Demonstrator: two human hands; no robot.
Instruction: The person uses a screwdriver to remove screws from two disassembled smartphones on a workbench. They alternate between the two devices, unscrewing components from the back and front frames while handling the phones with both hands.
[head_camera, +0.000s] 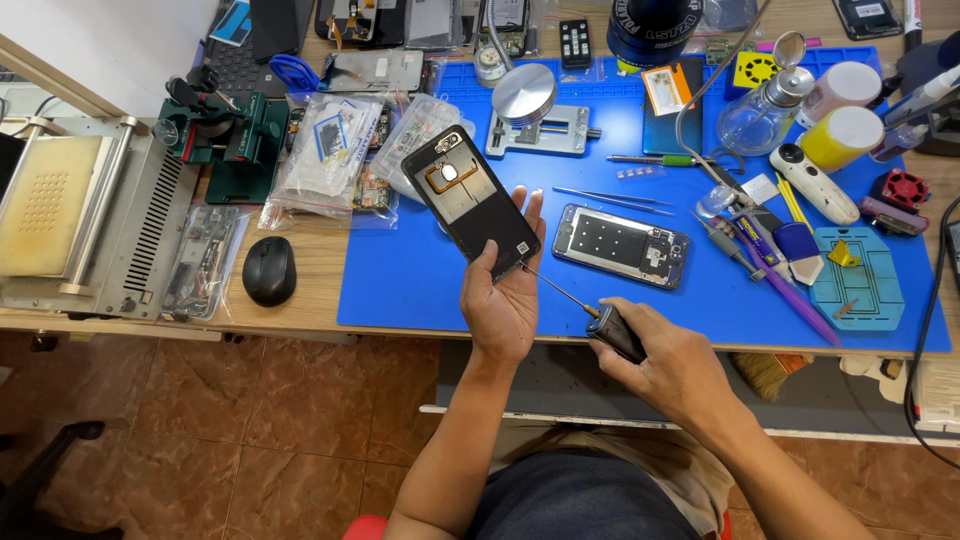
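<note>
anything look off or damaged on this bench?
Nothing looks spilled or broken. The left hand holds an opened phone back housing tilted above the blue mat; the right hand holds a screwdriver at its lower corner. A second opened phone lies flat. Cluttered, not disordered.

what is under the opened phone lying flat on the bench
The opened phone lies directly on the blue mat, which shows all around it. Whatever sits between phone and mat is covered.
</note>
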